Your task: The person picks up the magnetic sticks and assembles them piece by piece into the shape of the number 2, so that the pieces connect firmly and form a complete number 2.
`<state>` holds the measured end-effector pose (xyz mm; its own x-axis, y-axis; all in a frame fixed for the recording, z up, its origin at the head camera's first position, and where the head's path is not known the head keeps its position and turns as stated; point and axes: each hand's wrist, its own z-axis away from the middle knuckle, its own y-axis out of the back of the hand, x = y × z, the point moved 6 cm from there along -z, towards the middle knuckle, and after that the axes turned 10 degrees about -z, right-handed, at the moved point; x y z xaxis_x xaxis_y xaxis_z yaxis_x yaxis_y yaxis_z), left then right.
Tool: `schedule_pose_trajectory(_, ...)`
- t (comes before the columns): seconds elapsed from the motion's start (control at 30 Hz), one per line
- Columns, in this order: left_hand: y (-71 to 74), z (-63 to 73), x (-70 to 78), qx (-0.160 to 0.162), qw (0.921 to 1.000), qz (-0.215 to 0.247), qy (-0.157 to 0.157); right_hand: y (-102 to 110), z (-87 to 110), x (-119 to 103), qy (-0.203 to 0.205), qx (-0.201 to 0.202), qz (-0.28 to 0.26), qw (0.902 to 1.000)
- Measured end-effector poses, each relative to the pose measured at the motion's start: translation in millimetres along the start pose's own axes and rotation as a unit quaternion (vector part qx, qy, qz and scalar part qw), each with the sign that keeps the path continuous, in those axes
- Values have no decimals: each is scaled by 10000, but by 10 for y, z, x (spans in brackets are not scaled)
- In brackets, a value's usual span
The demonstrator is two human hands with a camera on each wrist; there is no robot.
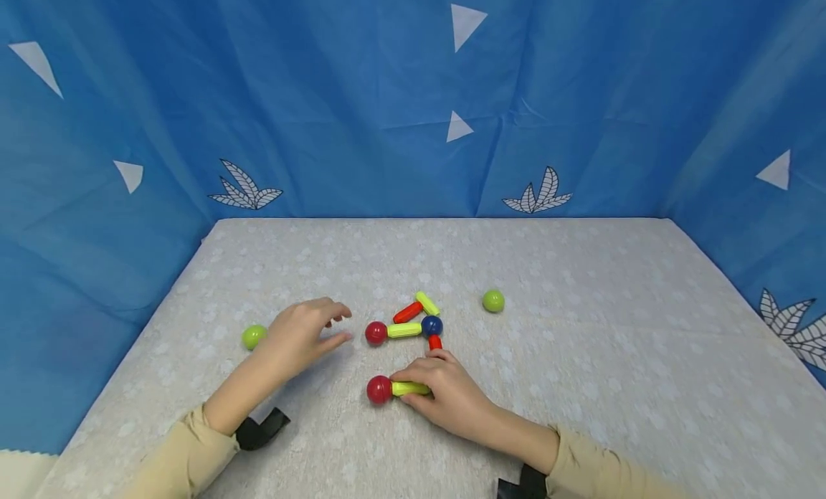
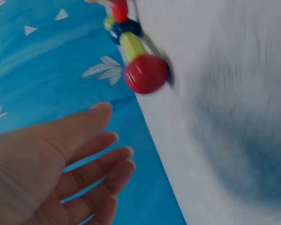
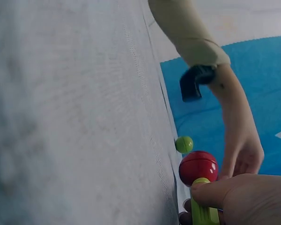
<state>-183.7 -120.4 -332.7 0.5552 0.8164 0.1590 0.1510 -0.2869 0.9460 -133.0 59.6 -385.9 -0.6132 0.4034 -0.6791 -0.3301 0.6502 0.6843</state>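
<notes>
My right hand point(image 1: 454, 397) grips a yellow-green rod point(image 1: 409, 388) low over the table, thumb and fingers around it. A red ball point(image 1: 378, 390) sits on the rod's left end; the fingers hide its other end. Just beyond, a blue ball point(image 1: 432, 325) joins another yellow-green rod point(image 1: 404, 330), tipped with a second red ball point(image 1: 376, 333). A red rod point(image 1: 435, 342) runs from the blue ball toward my right fingers, which cover its near end. To the left, my left hand point(image 1: 300, 334) hovers with loosely bent fingers and holds nothing; its thumb and fingers are spread apart in the left wrist view.
Behind the blue ball lie a red rod point(image 1: 408, 312) and a short yellow-green rod point(image 1: 427, 303). One green ball point(image 1: 493, 301) rests at the back right, another point(image 1: 254, 336) beside my left wrist. Blue curtains point(image 1: 387, 90) stand behind and beside the pale tablecloth point(image 1: 613, 327).
</notes>
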Motion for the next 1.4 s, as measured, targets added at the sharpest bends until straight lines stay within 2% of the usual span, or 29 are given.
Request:
schedule_pose_trajectory(0.1, -16, -246, -37, 130, 9988, -400, -232, 8, 5, 16, 18, 58, -24, 10000)
schedule_pose_trajectory(0.2, -107, -489, -12, 64, 9942, -855, -649, 1, 20, 17, 52, 82, -62, 9999)
schedule_pose_trajectory(0.33, -250, -693, 21, 151, 9716, -2019, -1225, -32, 45, 12, 69, 54, -101, 9999)
schedule_pose_trajectory(0.37, -281, -730, 22, 175, 9675, -2166, -1296, -38, 47, 12, 60, 45, -105, 9999)
schedule_pose_trajectory(0.4, -306, -762, 26, 190, 9668, -2174, -1328, -41, 49, 12, 52, 42, -112, 9999)
schedule_pose_trajectory(0.53, -393, -849, 71, 156, 9800, -1454, -1346, -38, 51, 8, 65, 69, -89, 9999)
schedule_pose_trajectory(0.6, -437, -863, 107, 109, 9841, -1121, -1374, -36, 48, 4, 101, 72, -64, 9999)
schedule_pose_trajectory(0.77, -566, -872, 177, -101, 9864, -864, -1396, -33, 39, 1, 136, 44, -5, 9999)
schedule_pose_trajectory(0.93, -654, -885, 201, -484, 9917, -441, -1106, -27, 32, 0, 143, 37, 31, 9999)
schedule_pose_trajectory(1.07, -705, -885, 225, -766, 9918, -314, -975, -19, 23, -4, 150, 52, 61, 9999)
schedule_pose_trajectory(1.4, -761, -919, 299, -827, 9923, -243, -885, -11, 16, -26, 261, 164, 147, 9994)
